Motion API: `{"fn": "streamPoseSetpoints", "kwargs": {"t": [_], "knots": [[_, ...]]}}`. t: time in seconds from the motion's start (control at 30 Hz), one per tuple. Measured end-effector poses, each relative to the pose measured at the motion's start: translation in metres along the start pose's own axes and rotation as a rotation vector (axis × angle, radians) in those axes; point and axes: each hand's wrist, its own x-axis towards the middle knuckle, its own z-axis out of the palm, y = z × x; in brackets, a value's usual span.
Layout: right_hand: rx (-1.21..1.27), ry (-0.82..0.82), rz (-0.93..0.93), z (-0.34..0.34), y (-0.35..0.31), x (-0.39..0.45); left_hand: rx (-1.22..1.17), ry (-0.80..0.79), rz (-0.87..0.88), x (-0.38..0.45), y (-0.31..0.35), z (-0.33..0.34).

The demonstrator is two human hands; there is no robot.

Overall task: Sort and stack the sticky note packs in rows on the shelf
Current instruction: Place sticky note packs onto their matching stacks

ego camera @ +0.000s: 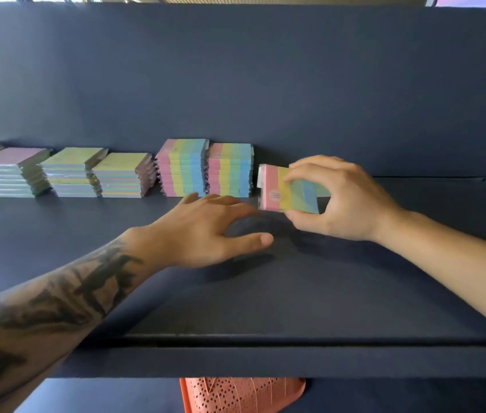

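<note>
Dark blue shelf (295,293) and its matching back panel fill nearly the whole frame. Right of centre, the right hand (343,201) pinches a striped sticky note pack (288,189), thumb under its lower edge and fingers curled over its top; this grip holds the pack tilted and just above the shelf, pink, yellow, green and blue bands facing the camera. Beside it, at centre frame, the left hand (206,231) hovers low over the shelf with fingers spread and relaxed, grasping nothing, its fingertips close to the pack's left edge; its forearm, tattooed, runs down to the lower left corner. Just left of the held pack, against the back panel, stand two striped stacks (206,168) side by side, touching or nearly so. Farther left along the same row sit two yellow-topped stacks (95,171), then pink-topped stacks (6,171) reaching the left edge. Below the shelf's front lip, at bottom centre, an orange perforated basket (241,394) shows partly.
</note>
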Motion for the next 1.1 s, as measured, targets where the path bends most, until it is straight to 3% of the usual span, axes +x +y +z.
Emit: {"fn": "streamPoseSetpoints", "kwargs": {"t": [0.17,0.27,0.57,1.1], "knots": [[0.024,-0.063,0.132,0.018,-0.008,0.063,0.137,-0.106,-0.227,-0.024,-0.030,-0.005],[-0.025,-0.105,0.147,0.030,-0.011,0.091,0.056,-0.080,-0.298,-0.033,-0.038,0.005],[-0.040,-0.162,0.180,0.051,-0.010,0.125,0.024,0.004,-0.305,-0.032,-0.043,0.014],[-0.069,-0.251,0.240,0.053,-0.003,0.148,0.008,0.004,-0.329,-0.032,-0.041,0.013]]}}
